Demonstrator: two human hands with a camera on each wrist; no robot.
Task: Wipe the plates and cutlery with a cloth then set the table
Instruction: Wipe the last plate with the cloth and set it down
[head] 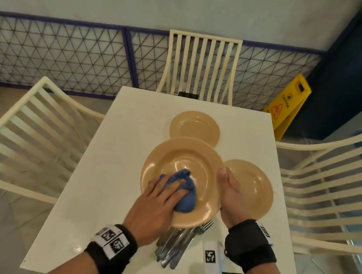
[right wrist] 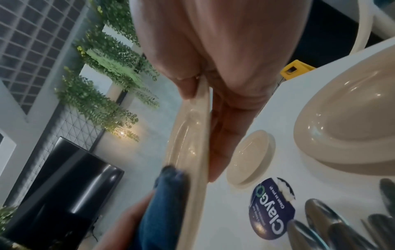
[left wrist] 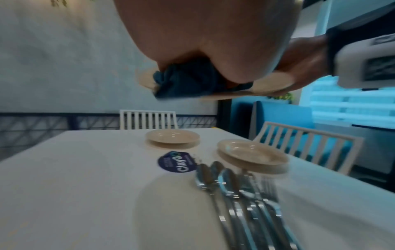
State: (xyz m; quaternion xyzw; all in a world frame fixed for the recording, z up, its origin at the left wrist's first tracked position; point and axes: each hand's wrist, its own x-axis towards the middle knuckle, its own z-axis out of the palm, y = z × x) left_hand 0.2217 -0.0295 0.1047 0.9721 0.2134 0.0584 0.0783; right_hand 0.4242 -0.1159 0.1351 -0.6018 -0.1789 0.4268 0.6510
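Observation:
My right hand grips the right rim of a tan plate, thumb on top and fingers underneath, and holds it tilted above the white table. My left hand holds a bunched blue cloth against the plate's inner face. In the left wrist view the cloth bulges from under the palm. A second tan plate lies at the far side of the table. A third tan plate lies at the right. Several spoons and forks lie in a bundle under the raised plate.
A round blue sticker is on the tabletop beside the cutlery, and a white tagged device lies near my right wrist. Cream slatted chairs stand at the left, far end and right. A yellow caution sign stands beyond the table.

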